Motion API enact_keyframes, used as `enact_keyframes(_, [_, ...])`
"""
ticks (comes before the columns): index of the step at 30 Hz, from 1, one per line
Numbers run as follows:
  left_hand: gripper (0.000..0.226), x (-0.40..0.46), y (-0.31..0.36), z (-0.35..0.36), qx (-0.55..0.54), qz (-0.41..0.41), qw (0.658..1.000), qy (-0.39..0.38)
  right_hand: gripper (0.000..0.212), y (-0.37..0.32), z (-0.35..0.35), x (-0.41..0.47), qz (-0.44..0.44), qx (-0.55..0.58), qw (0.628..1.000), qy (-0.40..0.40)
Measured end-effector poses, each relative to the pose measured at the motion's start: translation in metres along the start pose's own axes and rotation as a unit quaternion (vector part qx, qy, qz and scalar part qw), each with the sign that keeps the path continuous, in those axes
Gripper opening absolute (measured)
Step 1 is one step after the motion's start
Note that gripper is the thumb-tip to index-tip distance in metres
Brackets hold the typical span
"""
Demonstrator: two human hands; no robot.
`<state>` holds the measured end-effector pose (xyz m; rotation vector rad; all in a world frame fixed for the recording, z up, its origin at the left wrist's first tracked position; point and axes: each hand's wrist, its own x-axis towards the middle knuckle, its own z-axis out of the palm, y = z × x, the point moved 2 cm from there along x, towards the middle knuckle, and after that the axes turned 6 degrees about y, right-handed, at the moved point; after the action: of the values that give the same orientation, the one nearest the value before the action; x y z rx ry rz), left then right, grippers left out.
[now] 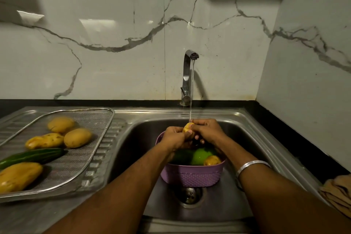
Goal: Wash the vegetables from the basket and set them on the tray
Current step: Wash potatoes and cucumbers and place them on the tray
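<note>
— Steel everywhere: the sink (247,125) is a steel basin with a ribbed drainboard to its left, and the tap (187,76) behind it is running a thin stream of water (191,91).

— Where does the water land?

— On a yellow potato (188,127) held up over the basin. The left hand (173,137) has its fingers curled round the potato's near side, and the right hand (207,131) grips it from the other side, fingers bent over the top. Both hands are closed on that one potato.

— And the basket?

— A purple basket (191,175) sits in the basin, right below the hands and just behind the drain (189,194). Inside it I can see a green vegetable (201,156), rounded and glossy, a darker green one (182,156) left of it, and another small potato (212,160) against the right rim.

— What about the tray?

— A mesh tray (100,125) with a metal rim rests on the drainboard. It holds four yellow potatoes (77,137) and a dark green cucumber (32,156) lying across them, between the near potato and the far three.

— Anything else?

— A silver bangle (252,165) on the right wrist, and a folded tan cloth (338,192) on the black counter at the right edge. White marble-look tiles (114,43) cover the wall.
</note>
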<state>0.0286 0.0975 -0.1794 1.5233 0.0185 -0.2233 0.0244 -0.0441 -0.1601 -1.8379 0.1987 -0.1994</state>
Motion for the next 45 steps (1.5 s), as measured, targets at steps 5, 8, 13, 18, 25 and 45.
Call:
enact_keyframes(5, [0.027,-0.006,0.003,0.006,0.079,0.06,0.994,-0.051,0.03,0.005,-0.004,0.003,-0.033,-0.067,0.989,0.129])
enact_keyframes(8, [0.028,-0.005,0.004,0.003,0.092,0.088,0.991,-0.028,0.021,0.006,-0.002,0.005,0.039,0.008,0.998,0.052])
enact_keyframes(13, [0.027,0.002,0.0,-0.004,0.074,0.095,0.992,-0.042,0.015,-0.001,-0.005,-0.003,0.102,0.093,0.989,0.047])
enact_keyframes(18, [0.043,-0.005,0.003,0.0,0.128,0.16,0.976,-0.077,0.034,0.002,-0.007,0.001,0.097,0.061,0.987,0.116])
enact_keyframes(25, [0.115,0.002,0.009,-0.009,0.273,0.2,0.94,0.031,0.031,-0.007,-0.006,-0.008,0.097,0.033,0.994,0.047])
enact_keyframes(45, [0.034,0.002,0.012,-0.015,0.309,0.281,0.905,0.075,0.022,-0.006,-0.001,-0.008,0.005,0.006,0.998,0.062])
